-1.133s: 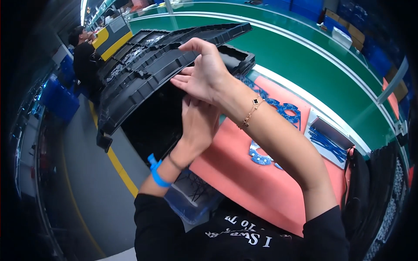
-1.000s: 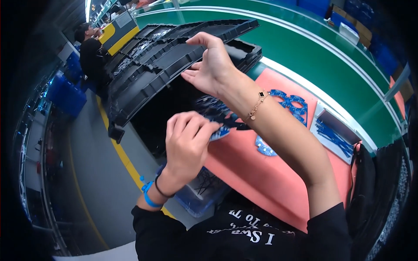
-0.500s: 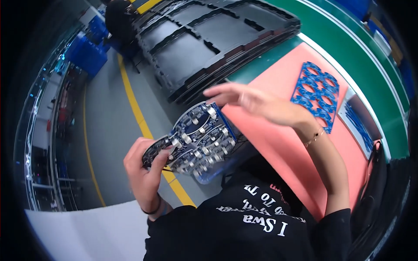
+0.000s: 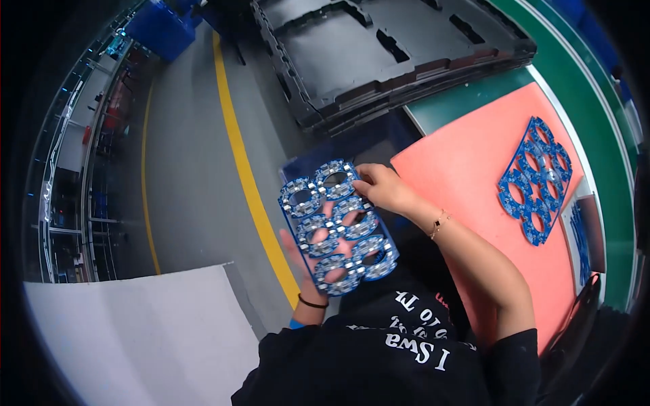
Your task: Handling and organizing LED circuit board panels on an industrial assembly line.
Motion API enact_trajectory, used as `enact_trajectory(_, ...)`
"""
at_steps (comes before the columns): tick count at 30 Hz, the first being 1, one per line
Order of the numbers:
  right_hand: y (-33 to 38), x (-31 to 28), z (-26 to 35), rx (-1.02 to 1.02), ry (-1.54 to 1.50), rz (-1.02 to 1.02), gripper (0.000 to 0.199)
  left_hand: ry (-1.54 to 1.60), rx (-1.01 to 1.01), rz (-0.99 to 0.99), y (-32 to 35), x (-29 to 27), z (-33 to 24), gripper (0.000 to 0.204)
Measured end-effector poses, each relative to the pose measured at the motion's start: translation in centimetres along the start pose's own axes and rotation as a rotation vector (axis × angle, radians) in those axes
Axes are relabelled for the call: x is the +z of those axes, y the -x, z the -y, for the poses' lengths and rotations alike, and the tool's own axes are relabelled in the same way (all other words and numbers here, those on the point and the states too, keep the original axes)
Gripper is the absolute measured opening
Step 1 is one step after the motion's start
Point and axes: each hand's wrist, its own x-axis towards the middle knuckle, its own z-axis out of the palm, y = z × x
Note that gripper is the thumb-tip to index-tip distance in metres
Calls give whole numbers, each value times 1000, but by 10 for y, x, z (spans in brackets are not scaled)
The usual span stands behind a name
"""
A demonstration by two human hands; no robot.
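Note:
A blue circuit-board panel [image 4: 336, 227] made of several ring-shaped boards lies flat on my left hand [image 4: 318, 260], whose fingers show through the ring holes. My right hand [image 4: 382, 189] pinches the panel's far right edge. I hold the panel off the table's left side, above a dark blue bin [image 4: 369, 145]. A second blue ring panel [image 4: 535, 179] lies on the salmon-pink mat [image 4: 460, 176] to the right.
A stack of black moulded trays [image 4: 379, 54] fills the far table end on the green surface [image 4: 467, 98]. A grey floor with a yellow line [image 4: 240, 152] runs on the left. A white sheet [image 4: 135, 338] lies at lower left. Shelving stands far left.
My view has swung down and left. The panel has come flat in front of my chest, and my right hand has come in from reaching over the mat to grip its edge.

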Motion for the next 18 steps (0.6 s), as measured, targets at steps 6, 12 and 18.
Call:
enact_trajectory(6, 16, 11, 7, -430, 675, -281, 45, 105, 36, -216, -11, -18, 17, 80)
enact_trajectory(12, 16, 11, 5, -500, 501, 46, 18, 0, -24, -325, -9, -31, 4, 61)
enact_trajectory(18, 19, 8, 1, -572, 572, 56, 15, 48, -110, -303, -15, -16, 10, 54)
